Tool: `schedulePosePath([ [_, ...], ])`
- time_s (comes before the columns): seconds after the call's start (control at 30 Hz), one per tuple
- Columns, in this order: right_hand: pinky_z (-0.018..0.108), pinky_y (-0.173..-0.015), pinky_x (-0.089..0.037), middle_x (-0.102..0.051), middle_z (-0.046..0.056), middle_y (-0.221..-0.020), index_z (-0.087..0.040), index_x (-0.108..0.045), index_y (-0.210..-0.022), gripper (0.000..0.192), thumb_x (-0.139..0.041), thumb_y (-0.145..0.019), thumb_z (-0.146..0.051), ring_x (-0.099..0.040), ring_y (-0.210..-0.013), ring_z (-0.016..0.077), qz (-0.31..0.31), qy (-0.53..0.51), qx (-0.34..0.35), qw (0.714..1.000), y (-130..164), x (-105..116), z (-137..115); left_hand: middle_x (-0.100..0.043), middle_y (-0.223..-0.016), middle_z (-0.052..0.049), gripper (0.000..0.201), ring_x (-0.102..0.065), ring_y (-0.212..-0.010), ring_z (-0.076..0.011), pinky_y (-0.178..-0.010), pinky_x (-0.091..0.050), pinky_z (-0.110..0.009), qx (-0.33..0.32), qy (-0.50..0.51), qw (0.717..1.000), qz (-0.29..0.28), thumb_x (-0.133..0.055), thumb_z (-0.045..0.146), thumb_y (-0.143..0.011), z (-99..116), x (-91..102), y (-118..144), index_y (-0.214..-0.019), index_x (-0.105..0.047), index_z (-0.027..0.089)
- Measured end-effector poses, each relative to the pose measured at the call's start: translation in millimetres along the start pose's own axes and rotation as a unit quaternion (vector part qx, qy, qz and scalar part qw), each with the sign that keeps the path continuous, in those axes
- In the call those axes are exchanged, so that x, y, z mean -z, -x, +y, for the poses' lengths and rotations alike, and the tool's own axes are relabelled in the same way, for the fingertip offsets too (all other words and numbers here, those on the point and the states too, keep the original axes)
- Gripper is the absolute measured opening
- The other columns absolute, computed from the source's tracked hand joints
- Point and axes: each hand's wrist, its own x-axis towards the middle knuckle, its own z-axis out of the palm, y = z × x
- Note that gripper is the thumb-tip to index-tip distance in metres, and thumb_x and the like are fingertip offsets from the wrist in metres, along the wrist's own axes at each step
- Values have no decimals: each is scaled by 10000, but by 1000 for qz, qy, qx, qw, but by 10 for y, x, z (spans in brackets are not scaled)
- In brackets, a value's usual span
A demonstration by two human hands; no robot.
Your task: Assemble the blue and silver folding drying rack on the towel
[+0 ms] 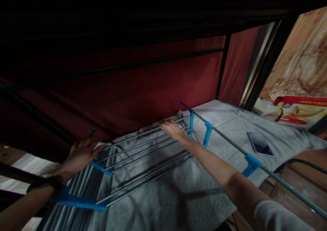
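Gripping drying rack (143,156), no legible writing

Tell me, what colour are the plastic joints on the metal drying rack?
Bright blue plastic joints on the grey metal drying rack, seen in the head view.

Drying rack (143,156) runs off the bottom-left edge; upper area dark.
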Motion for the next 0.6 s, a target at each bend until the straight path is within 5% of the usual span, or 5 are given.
schedulePosePath([
  [0.13, 357, -1065, -475, -747, 75, -1218, -269, -737, -1193, 239, -620, -1016, -160, -669, -1142, 229, 2, -8, -4, 1000, -59, 4, 17, -678, -1453, -151, 613, -584, -1380, -330, -1211, -412, -494, -96, 4, 995, -39, -399, 574, -966, 761, -121, -276, -1369, -672, 202],
  [0.3, 378, -1089, -480, -742, 90, -1251, -247, -727, -1228, 257, -619, -1010, -165, -673, -1149, 233, -29, -1, -3, 1000, -73, 80, -9, -656, -1497, -132, 581, -644, -1338, -285, -1139, -499, -412, -141, 87, 983, -79, -431, 432, -997, 1693, -440, -747, -1510, -569, 200],
  [0.4, 407, -1106, -486, -729, 96, -1313, -248, -730, -1260, 300, -638, -988, -160, -668, -1209, 244, -67, -25, 5, 997, -111, 208, 19, -681, -1461, -135, 527, -666, -1310, -269, -1147, -498, -408, -133, 128, 982, -44, -388, 353, -1010, 1867, -640, -981, -1451, -619, 180],
  [0.5, 363, -1105, -491, -699, 74, -1403, -260, -739, -1286, 421, -705, -898, -100, -647, -1289, 237, -118, -94, -7, 989, -255, 472, 189, -691, -1449, -132, 490, -652, -1332, -270, -1167, -483, -421, -124, 160, 979, -26, -392, 346, -1010, 1826, -756, -1082, -1376, -672, 179],
  [0.6, 294, -1045, -508, -762, 41, -1273, -253, -782, -1174, 346, -687, -892, -76, -698, -1189, 202, -79, -205, -125, 967, -429, 854, 543, -706, -1433, -102, 463, -656, -1324, -270, -1154, -496, -430, -108, 172, 979, -19, -419, 348, -1004, 1773, -774, -1074, -1356, -688, 214],
])
